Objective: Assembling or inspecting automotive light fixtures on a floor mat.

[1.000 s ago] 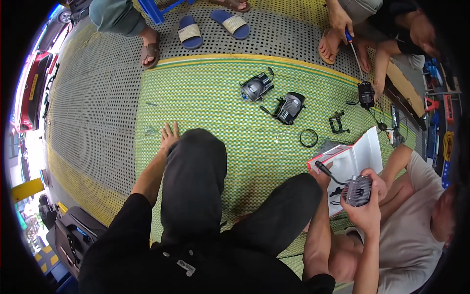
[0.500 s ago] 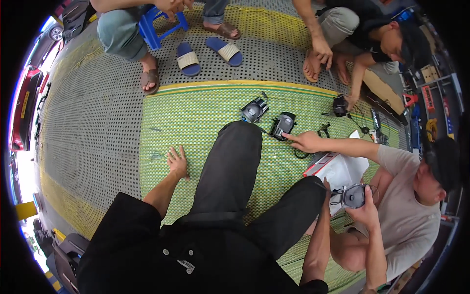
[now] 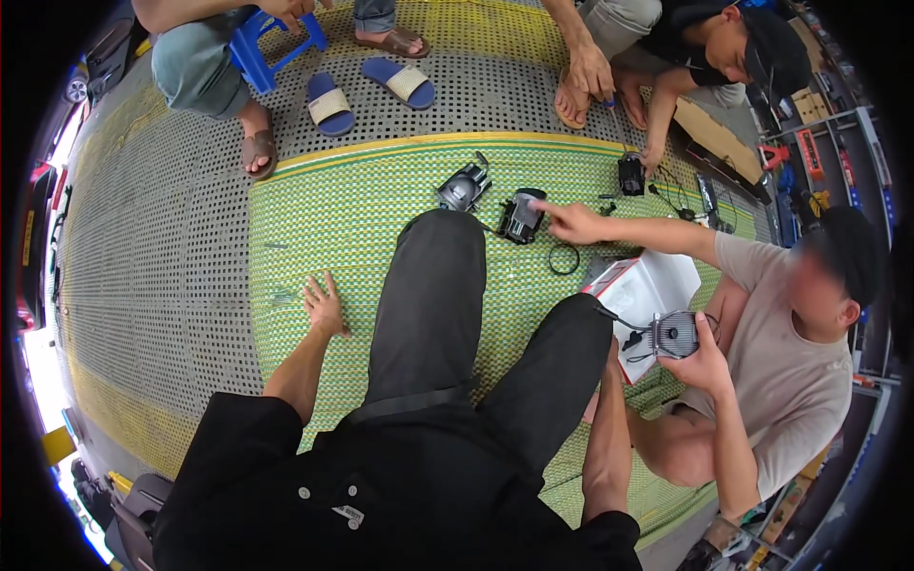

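My left hand [image 3: 325,306] rests on the green woven mat [image 3: 381,181], fingers spread, holding nothing. My right forearm reaches up beside my right knee; only a sliver of my right hand [image 3: 611,356] shows there, and its fingers are hidden. Beyond my left knee lie two black-and-grey lamp-like units, one silvery unit [image 3: 464,188] and one darker unit [image 3: 522,216]. A co-worker at my right touches or points at the darker one with a finger. That person's other hand holds a grey finned unit [image 3: 674,335] with a dark round centre and cables.
An open white box with red edges [image 3: 657,285] lies by my right knee, near a black ring [image 3: 564,259]. Farther right, another person handles a small black device [image 3: 631,176] beside cables. Blue slippers [image 3: 330,107] and a blue stool [image 3: 262,52] stand beyond the mat.
The co-worker's pointing finger has moved from the darker unit's near end to its upper right side. The finned unit in their other hand has turned. My view has shifted slightly.
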Demonstrator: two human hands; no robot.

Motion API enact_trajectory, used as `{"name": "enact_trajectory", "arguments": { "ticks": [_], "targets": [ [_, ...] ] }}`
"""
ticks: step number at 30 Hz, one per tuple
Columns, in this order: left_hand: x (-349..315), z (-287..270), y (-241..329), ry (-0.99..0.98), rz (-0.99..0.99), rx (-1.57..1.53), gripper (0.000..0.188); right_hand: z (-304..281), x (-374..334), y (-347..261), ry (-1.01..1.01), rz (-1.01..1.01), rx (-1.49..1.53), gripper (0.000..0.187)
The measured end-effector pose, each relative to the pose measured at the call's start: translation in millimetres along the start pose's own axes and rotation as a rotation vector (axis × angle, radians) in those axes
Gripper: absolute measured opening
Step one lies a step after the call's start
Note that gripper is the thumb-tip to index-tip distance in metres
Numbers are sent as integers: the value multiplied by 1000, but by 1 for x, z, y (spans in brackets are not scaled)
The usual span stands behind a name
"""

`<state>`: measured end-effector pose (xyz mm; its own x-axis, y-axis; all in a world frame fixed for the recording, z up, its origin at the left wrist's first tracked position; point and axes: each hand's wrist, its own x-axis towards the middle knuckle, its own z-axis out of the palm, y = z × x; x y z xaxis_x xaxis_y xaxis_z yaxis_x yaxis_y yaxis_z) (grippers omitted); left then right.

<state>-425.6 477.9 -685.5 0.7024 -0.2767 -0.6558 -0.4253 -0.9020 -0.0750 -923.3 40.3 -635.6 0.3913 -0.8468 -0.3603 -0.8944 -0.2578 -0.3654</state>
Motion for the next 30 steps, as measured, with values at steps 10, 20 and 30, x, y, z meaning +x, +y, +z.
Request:
{"name": "enact_trajectory", "arguments": {
  "ticks": [10, 20, 30],
  "targets": [
    [1, -35, 18, 140, 36, -359, 155, -31, 29, -2, -90, 38, 385, 60],
    [69, -56, 98, -69, -239, -230, 157, -113, -30, -62, -255, 86, 301, 60],
    [85, -36, 90, -65, -204, -257, 156, -151, -117, -79, -319, 210, 394, 55]
  ]
}}
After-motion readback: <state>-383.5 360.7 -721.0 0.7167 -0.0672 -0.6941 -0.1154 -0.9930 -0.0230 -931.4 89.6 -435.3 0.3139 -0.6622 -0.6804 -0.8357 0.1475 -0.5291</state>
